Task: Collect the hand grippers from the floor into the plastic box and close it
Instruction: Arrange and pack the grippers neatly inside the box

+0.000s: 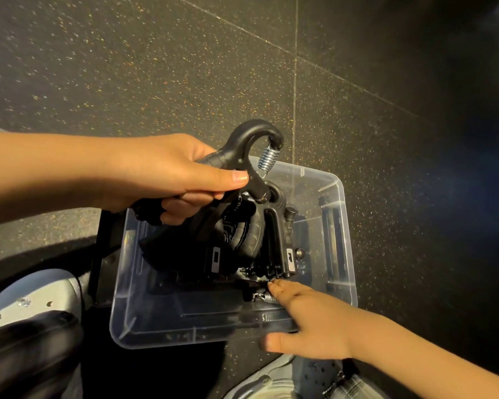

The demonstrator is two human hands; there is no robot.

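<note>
dark speckled floor [156, 67] with seams under clear plastic box [340, 226].

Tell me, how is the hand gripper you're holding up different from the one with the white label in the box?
The held hand gripper is lifted above the plastic box, in the grip of the left hand; the labelled hand gripper lies inside. The held hand gripper shows a shiny spring on its hook; the labelled hand gripper shows a white label. Both are black.

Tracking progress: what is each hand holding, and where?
Left hand grips a hand gripper by its handles. Right hand holds nothing; fingers touch grippers in the box.
</note>
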